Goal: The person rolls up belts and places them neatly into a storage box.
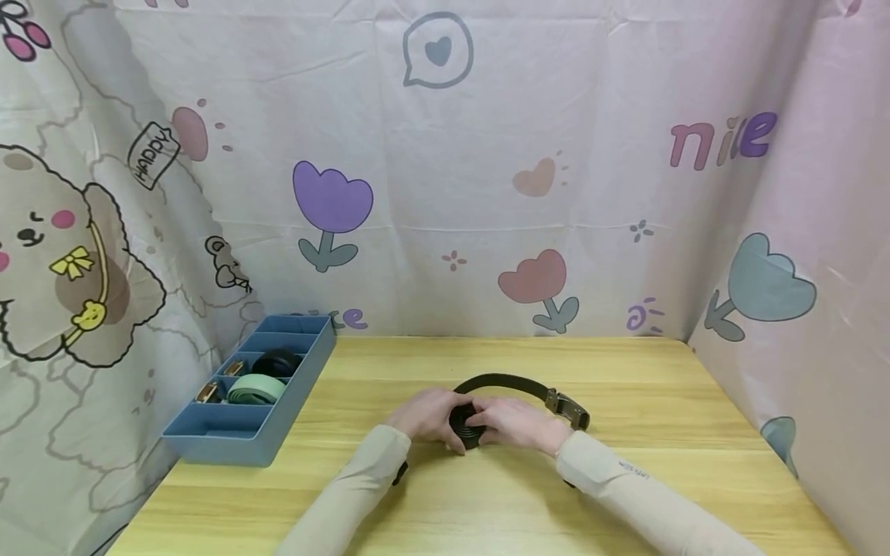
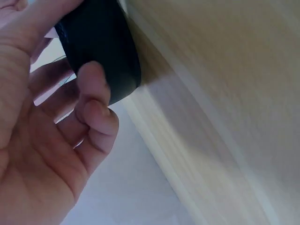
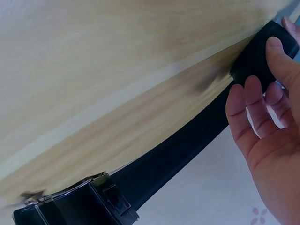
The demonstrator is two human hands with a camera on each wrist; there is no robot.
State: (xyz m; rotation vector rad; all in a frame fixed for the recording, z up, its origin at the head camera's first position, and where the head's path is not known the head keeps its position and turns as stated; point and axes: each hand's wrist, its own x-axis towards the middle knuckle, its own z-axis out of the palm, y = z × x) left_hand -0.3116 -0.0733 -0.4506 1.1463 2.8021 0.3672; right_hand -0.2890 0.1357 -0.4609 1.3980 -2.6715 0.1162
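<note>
A black belt (image 1: 467,427) is partly wound into a tight coil standing on its edge on the table. Its loose end arcs behind the hands to a metal buckle (image 1: 572,409) on the right. My left hand (image 1: 429,418) holds the coil's left side, fingers curled round it in the left wrist view. From the right, my right hand (image 1: 513,422) grips the same coil, its thumb against the outer layer in the right wrist view. That view also shows the flat strap (image 3: 176,150) running from the coil to the buckle.
To the left stands a blue divided box (image 1: 283,432). Its compartments hold a rolled light green belt (image 1: 256,390) and a rolled black belt (image 1: 276,362), each with a gold-coloured buckle. A printed curtain (image 1: 445,154) hangs behind the wooden table (image 1: 501,510) and along both sides.
</note>
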